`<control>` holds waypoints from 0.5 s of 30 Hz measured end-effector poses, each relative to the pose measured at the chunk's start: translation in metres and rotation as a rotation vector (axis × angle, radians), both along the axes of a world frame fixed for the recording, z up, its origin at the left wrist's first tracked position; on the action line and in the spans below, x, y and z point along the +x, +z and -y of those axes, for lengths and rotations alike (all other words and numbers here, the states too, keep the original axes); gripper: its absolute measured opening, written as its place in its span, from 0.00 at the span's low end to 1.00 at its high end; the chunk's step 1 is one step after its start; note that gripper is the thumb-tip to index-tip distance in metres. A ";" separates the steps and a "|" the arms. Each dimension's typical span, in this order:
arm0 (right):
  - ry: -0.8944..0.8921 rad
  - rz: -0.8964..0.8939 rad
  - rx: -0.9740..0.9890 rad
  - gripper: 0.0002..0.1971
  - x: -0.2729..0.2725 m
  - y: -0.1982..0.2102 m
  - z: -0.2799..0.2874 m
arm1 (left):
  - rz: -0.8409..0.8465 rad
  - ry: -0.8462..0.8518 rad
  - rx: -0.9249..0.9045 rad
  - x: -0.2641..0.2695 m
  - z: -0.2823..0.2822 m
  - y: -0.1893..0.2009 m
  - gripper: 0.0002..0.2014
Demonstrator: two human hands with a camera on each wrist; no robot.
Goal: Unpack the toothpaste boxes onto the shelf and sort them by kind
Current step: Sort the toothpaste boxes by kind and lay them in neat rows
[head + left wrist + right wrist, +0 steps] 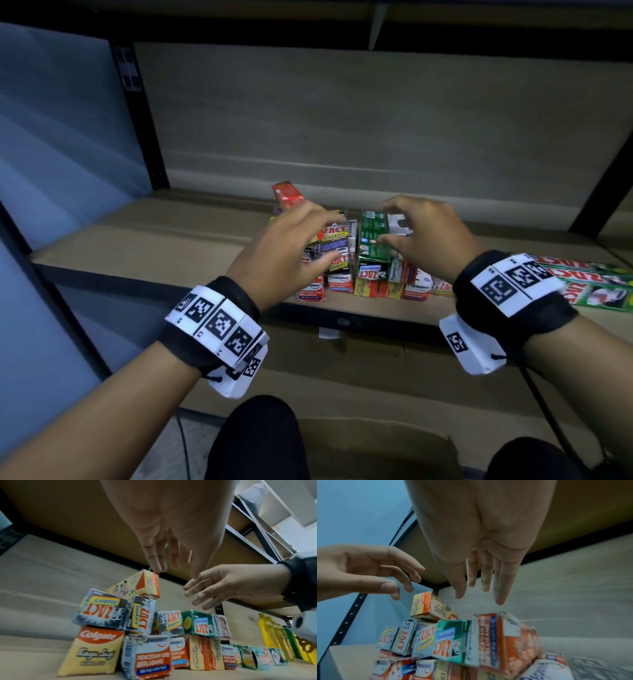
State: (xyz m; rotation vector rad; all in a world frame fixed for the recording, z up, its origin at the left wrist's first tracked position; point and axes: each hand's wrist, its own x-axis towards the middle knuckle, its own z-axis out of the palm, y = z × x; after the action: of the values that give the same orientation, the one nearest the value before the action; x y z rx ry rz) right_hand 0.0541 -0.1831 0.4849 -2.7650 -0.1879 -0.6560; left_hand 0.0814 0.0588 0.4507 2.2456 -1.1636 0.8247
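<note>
A pile of toothpaste boxes stands near the front edge of the shelf (171,240). Black Zact Smokers boxes (337,245) (102,611) and a green Zact box (373,246) (197,624) (450,639) lie on top of red-and-white Pepsodent boxes (340,282) (149,657) and a yellow Colgate box (92,651). An orange-and-yellow box (287,195) (137,586) (426,605) leans at the back. My left hand (325,236) (175,570) hovers over the black boxes with spread fingers and holds nothing. My right hand (388,222) (479,596) hovers just over the green box, also spread and holding nothing.
Several long green Zact boxes (596,281) lie flat on the shelf to the right. Yellow bottles (271,635) stand further right. A black upright post (137,113) bounds the shelf on the left. An open cardboard box (376,442) sits low between my knees.
</note>
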 end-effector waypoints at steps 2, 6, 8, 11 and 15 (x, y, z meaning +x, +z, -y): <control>-0.027 -0.006 -0.002 0.22 -0.007 -0.004 0.015 | -0.019 -0.032 0.032 -0.003 0.014 -0.004 0.22; -0.077 -0.041 -0.010 0.21 -0.026 -0.012 0.049 | -0.067 -0.028 0.116 -0.007 0.042 -0.018 0.25; -0.117 -0.057 -0.005 0.21 -0.035 -0.017 0.066 | -0.105 -0.007 0.135 -0.008 0.055 -0.024 0.27; -0.152 -0.083 -0.027 0.22 -0.049 -0.027 0.088 | -0.115 0.006 0.176 -0.009 0.071 -0.029 0.29; -0.182 -0.113 -0.045 0.25 -0.058 -0.047 0.105 | -0.125 0.054 0.231 -0.008 0.086 -0.032 0.30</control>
State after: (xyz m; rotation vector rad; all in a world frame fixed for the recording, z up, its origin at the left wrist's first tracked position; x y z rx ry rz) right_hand -0.0038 -0.2880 0.4383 -2.8758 0.0755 -0.5420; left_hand 0.0733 -0.0273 0.4186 2.4856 -1.1971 0.5852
